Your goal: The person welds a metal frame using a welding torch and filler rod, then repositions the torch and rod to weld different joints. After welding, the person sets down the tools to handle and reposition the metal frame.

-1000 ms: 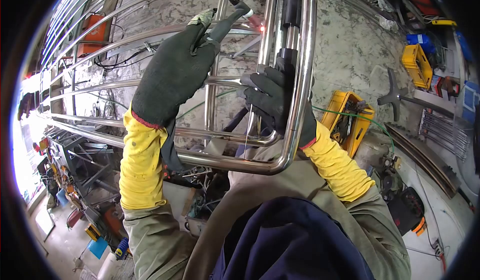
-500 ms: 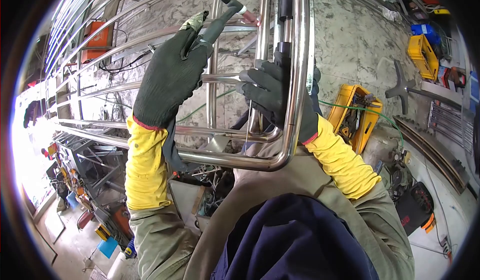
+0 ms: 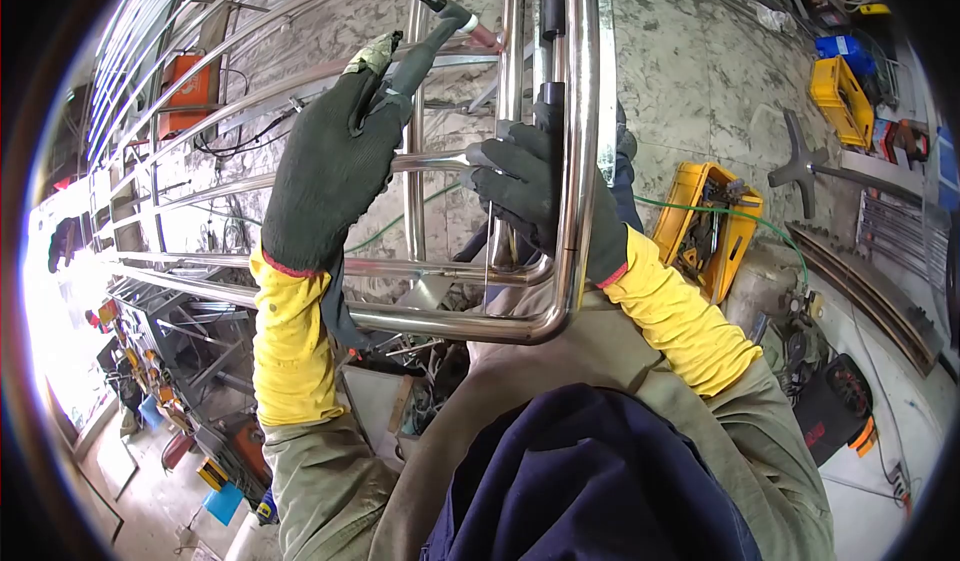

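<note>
My left hand (image 3: 325, 176), in a dark glove with a yellow sleeve, is closed round a welding torch (image 3: 415, 64). The torch's pinkish nozzle (image 3: 485, 37) is close against the inner upright tube (image 3: 512, 61) of a shiny metal frame (image 3: 581, 111). Lower down, my right hand (image 3: 525, 186), gloved too, reaches behind the outer tube, its fingers curled over the inner one. A thin rod (image 3: 488, 271) shows below these fingers; its upper end is hidden. Beside the inner tube, dark sleeves (image 3: 551, 6) cover parts of a slimmer bar.
Yellow crates, one with tools (image 3: 707, 226) and another (image 3: 841, 101), stand on the right. A green hose (image 3: 765, 229) crosses the floor near a dark metal stand (image 3: 797, 169). An orange machine (image 3: 188, 93) sits behind the frame's bars. Tools clutter the lower left.
The frame, the torch and both hands appear slightly further left in view. The torch nozzle remains by the inner tube, and both hands keep nearly the same pose.
</note>
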`<state>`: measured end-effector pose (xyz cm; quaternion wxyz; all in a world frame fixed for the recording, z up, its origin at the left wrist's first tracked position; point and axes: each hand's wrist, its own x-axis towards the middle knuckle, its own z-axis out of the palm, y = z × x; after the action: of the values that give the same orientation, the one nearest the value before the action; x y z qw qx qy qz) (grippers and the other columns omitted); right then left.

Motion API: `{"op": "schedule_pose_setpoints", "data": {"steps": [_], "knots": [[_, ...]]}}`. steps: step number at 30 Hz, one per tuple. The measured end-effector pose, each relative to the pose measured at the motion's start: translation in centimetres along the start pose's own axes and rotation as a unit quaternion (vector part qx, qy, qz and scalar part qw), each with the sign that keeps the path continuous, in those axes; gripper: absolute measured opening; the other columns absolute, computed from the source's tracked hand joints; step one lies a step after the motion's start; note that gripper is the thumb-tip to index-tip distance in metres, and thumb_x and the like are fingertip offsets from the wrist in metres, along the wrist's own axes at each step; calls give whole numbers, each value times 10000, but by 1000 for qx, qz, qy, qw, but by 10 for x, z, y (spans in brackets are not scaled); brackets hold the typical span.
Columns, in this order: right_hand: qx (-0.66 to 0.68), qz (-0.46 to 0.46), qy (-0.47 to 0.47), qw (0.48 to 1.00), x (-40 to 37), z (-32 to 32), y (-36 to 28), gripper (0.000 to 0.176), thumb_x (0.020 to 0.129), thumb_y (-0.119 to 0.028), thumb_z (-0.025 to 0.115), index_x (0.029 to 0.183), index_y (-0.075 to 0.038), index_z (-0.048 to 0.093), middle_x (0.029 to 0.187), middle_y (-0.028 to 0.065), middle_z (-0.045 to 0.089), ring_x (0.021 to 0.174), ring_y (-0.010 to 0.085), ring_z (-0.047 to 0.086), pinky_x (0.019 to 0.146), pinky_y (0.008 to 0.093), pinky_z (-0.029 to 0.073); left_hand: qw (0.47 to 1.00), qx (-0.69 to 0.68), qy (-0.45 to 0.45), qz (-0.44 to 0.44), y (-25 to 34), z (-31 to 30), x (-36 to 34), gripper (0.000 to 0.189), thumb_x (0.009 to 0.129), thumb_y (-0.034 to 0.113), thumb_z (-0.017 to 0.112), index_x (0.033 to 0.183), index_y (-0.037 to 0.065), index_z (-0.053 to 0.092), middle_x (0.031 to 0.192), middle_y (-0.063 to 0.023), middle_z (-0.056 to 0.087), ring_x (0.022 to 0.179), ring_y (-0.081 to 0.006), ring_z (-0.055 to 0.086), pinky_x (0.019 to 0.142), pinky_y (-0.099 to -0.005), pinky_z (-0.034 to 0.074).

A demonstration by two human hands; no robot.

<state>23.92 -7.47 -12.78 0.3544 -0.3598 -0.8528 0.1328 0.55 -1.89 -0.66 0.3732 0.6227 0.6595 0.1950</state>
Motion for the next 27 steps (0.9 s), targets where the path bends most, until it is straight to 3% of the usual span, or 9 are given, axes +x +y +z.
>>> {"op": "schedule_pose_setpoints", "data": {"steps": [8,10,16,19,22,23,25,26,27], "knots": [[2,-9,12,1000,-13,13,7,471,845,-62,840,1298,-137,738,1367,87,732,1330,356,662,1107,476,565,999,-7,-15,-45,3,-1,-3,626,1051,248,611,1618,3,513,728,-52,607,583,-108,590,545,-320,491],[-2,-6,43,999,-12,17,7,346,882,-160,715,1219,-170,795,1307,55,753,1302,309,674,1135,549,528,998,-8,-16,-58,7,-1,-4,629,1054,251,610,1626,10,507,724,-45,604,582,-102,586,537,-316,489],[-32,-8,37,999,-5,13,6,344,879,-146,713,1214,-137,786,1299,56,747,1263,305,685,1100,524,544,997,-21,-11,-69,10,0,-6,621,1057,250,604,1628,26,511,731,-38,604,580,-85,584,527,-307,485],[-20,-5,37,999,-3,22,14,289,887,-154,726,1167,-109,779,1272,67,746,1220,301,696,1065,485,562,997,-12,-8,-76,6,3,-5,587,1056,248,608,1590,13,550,752,-96,650,591,-157,616,578,-347,513],[-37,-10,19,999,8,6,9,233,926,-160,747,1141,-72,766,1177,47,733,1116,273,700,1002,447,569,999,32,25,24,-13,9,-3,384,1048,185,627,1361,-34,667,807,-223,691,667,-315,683,673,-427,533],[259,254,-16,932,13,3,-8,222,953,-160,774,1146,-51,763,1087,29,699,1024,249,683,935,424,563,997,52,28,45,-16,9,-2,317,1045,162,634,1278,-45,686,825,-257,694,698,-357,701,696,-448,534],[230,233,-59,943,10,5,-4,370,845,-60,745,1208,-112,795,1345,90,731,1314,352,605,1138,528,517,997,55,29,39,-9,11,-4,237,1045,136,640,1193,-44,685,820,-258,694,713,-366,721,682,-457,530],[231,233,-59,943,8,6,-2,370,845,-60,745,1208,-112,795,1345,90,731,1314,352,605,1138,528,517,996,68,32,54,-10,12,-4,251,1046,139,646,1221,-35,685,822,-257,697,724,-384,724,678,-464,528],[142,155,-38,977,7,7,0,380,844,-65,748,1218,-115,791,1342,90,731,1309,352,610,1149,536,508,994,81,35,69,-11,12,-5,266,1047,143,651,1249,-27,686,824,-256,701,736,-402,728,675,-472,527]]}}
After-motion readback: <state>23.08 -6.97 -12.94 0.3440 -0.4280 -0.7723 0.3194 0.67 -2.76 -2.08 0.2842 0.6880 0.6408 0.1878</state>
